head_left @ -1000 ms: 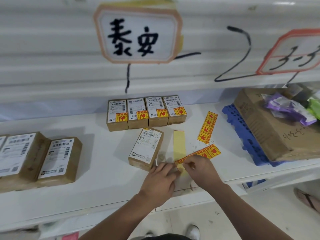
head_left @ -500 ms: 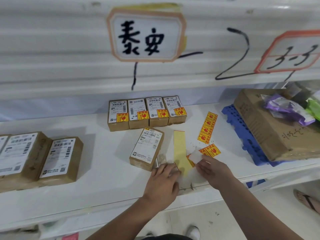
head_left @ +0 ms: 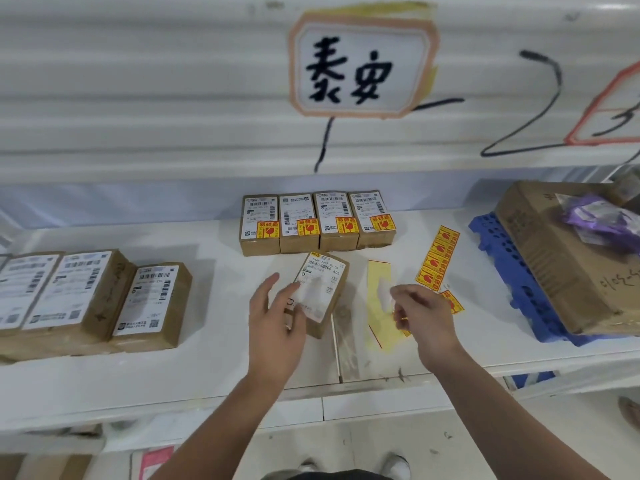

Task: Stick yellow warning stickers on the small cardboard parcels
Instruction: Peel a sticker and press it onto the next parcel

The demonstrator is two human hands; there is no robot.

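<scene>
A small cardboard parcel (head_left: pixel 325 289) with a white label and no yellow sticker lies at the shelf's middle. My left hand (head_left: pixel 273 323) hovers at its near-left corner, fingers straight and blurred. To the right, my right hand (head_left: pixel 426 317) pinches a peeled yellow warning sticker (head_left: pixel 382 291), its pale back showing, above an empty yellow backing strip (head_left: pixel 377 327). A strip of yellow stickers (head_left: pixel 438 258) lies further right, and a shorter piece (head_left: pixel 454 303) peeks from behind my right hand. Behind stands a row of several stickered parcels (head_left: pixel 317 223).
Larger labelled parcels (head_left: pixel 152 303) without yellow stickers sit at the left. A blue plastic pallet (head_left: pixel 502 261) at the right carries a big cardboard box (head_left: pixel 554 265) with purple bags (head_left: pixel 602 220). The white shelf's front edge (head_left: pixel 346 393) runs just below my wrists.
My right hand peeled a sticker off the strip and lifted it. My left hand left the strip and moved up-left to the unstickered parcel. The camera shifted left.
</scene>
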